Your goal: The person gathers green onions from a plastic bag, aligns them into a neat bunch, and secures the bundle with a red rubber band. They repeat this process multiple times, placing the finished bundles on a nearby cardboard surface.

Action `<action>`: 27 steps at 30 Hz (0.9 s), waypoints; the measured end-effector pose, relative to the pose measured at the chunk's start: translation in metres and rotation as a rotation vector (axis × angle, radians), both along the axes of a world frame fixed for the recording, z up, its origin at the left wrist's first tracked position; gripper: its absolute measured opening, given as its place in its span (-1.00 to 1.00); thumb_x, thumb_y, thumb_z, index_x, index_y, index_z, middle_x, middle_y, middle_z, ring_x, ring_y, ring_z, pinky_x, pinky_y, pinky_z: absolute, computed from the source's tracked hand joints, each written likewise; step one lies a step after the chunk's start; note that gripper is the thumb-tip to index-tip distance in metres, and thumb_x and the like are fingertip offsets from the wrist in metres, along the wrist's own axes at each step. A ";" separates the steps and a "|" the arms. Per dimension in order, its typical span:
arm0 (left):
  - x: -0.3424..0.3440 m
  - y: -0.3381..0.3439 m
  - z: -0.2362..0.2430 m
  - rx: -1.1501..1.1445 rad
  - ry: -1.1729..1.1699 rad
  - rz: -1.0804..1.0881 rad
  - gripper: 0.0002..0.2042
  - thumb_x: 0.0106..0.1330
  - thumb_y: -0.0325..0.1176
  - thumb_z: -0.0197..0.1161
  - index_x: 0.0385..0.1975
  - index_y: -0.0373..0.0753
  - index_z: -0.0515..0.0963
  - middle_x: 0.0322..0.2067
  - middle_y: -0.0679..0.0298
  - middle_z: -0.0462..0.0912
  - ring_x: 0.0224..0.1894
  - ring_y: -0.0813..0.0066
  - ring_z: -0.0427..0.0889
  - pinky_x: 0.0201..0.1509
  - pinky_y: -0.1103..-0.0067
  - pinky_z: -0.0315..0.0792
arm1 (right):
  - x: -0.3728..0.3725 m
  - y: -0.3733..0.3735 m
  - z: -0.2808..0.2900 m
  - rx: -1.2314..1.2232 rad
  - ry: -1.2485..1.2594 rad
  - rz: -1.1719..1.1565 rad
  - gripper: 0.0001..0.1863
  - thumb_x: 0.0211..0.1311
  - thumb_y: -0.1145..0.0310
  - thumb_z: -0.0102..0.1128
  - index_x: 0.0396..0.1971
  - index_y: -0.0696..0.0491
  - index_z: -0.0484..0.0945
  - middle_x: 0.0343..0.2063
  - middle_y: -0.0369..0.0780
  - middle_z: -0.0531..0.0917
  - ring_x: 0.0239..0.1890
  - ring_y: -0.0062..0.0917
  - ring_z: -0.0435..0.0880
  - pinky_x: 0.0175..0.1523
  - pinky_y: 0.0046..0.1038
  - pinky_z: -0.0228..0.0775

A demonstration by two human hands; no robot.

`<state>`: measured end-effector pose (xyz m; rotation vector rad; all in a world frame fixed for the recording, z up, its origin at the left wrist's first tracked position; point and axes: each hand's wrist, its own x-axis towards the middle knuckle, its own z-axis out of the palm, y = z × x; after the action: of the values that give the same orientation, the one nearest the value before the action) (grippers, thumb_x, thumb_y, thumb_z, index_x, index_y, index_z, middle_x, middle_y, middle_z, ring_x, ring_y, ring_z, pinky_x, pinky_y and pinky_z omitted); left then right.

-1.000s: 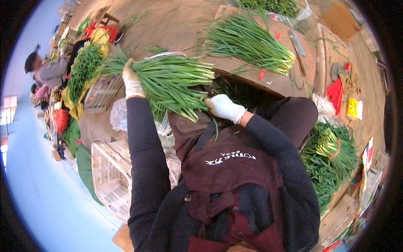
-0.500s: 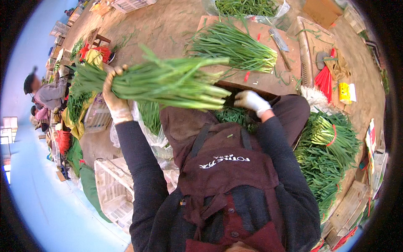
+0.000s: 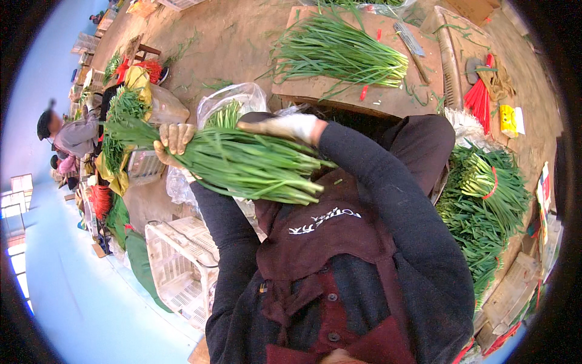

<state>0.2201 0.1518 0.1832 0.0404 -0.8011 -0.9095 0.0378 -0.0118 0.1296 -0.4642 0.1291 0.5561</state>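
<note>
A thick bunch of garlic chives (image 3: 254, 167) lies across my lap, pale stem ends to the right and leaf tips to the left. My left hand (image 3: 174, 143), in a stained light glove, is closed around its leafy part. Along the far side of the bunch lies my right hand (image 3: 276, 126), in a white glove, its fingers stretched leftward against the leaves; their undersides are hidden. Beyond my knees, a loose pile of chives (image 3: 345, 54) rests on a brown board (image 3: 303, 89). A knife-like blade with a wooden handle (image 3: 414, 53) lies beside that pile.
Tied chive bunches (image 3: 485, 212) are heaped at my right. Red ties (image 3: 477, 103) and a yellow packet (image 3: 508, 120) lie farther right. A white plastic crate (image 3: 182, 261) stands left of me, near a clear bag (image 3: 242, 96) with greens. Another person (image 3: 79, 133) works at the far left.
My right hand has swung from above my lap leftward onto the bunch. The bunch, still in my left hand, has come lower and nearer my body.
</note>
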 end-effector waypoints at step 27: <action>0.072 0.085 -0.127 0.035 0.138 0.192 -0.82 0.42 -0.26 0.04 -0.44 -0.13 0.38 -0.60 0.45 0.39 -0.48 0.64 0.37 -0.09 0.57 0.34 | -0.086 -0.036 -0.006 -1.241 -0.287 -0.610 -0.45 0.18 0.17 0.31 0.09 0.20 0.50 -0.02 -0.13 0.66 -0.01 -0.47 0.61 0.11 -0.44 0.40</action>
<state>0.2918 0.2373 0.0565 0.0831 -0.6411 -0.7366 -0.0485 -0.0476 0.1235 -1.6325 0.3239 -0.2729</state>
